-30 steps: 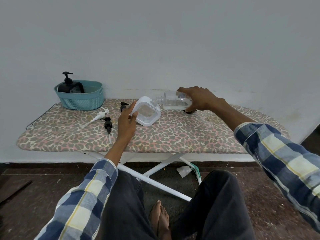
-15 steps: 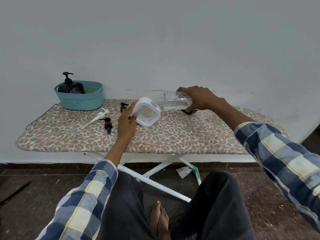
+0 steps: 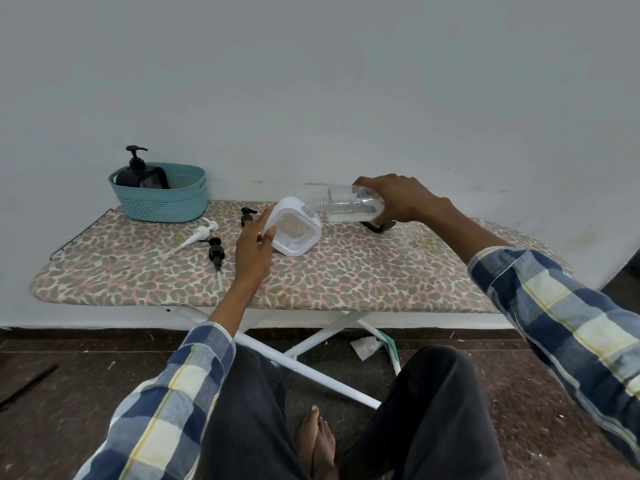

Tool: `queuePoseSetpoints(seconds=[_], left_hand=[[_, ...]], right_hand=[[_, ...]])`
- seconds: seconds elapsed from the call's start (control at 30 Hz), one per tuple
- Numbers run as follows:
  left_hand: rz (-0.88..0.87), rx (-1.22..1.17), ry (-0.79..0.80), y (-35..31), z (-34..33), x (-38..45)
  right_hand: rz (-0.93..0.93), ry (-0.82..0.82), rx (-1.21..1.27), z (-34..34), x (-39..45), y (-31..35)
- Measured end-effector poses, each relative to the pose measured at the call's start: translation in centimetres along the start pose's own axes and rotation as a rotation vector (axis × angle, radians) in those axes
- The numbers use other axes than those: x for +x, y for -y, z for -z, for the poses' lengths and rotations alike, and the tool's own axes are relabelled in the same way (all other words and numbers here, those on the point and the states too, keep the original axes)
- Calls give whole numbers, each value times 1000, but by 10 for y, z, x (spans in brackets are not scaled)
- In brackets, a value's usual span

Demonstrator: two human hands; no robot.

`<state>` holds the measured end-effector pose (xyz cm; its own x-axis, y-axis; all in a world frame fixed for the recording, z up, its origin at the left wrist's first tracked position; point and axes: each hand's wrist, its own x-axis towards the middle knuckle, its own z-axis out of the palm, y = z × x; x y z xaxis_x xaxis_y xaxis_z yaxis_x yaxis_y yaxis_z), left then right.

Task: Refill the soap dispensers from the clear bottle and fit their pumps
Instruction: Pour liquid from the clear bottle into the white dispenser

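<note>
My left hand (image 3: 254, 249) grips a white, square soap dispenser (image 3: 294, 230) and tilts it to the right on the ironing board (image 3: 346, 271). My right hand (image 3: 398, 199) holds the clear bottle (image 3: 349, 206) on its side, with its neck at the dispenser's opening. A little pale liquid lies along the bottle's lower side. A white pump (image 3: 194, 237) and two black pumps (image 3: 215, 252) (image 3: 246, 215) lie loose on the board, left of my left hand.
A teal basket (image 3: 162, 199) at the back left of the board holds a black dispenser (image 3: 140, 174) with its pump on. A dark object (image 3: 379, 226) lies under my right hand. The wall is close behind the board. My knees are below its front edge.
The two hands, the dispenser and the bottle have kept almost the same places; the bottle stays tipped at the dispenser's opening.
</note>
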<state>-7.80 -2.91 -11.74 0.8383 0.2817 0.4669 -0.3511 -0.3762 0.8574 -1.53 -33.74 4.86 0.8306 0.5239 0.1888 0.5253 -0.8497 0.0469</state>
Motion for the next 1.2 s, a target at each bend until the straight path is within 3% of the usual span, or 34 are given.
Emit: queuePoseSetpoints(seconds=[1.2], left_hand=[[27, -10, -5, -5, 0, -1]], right_hand=[[3, 15, -100, 9, 5, 4]])
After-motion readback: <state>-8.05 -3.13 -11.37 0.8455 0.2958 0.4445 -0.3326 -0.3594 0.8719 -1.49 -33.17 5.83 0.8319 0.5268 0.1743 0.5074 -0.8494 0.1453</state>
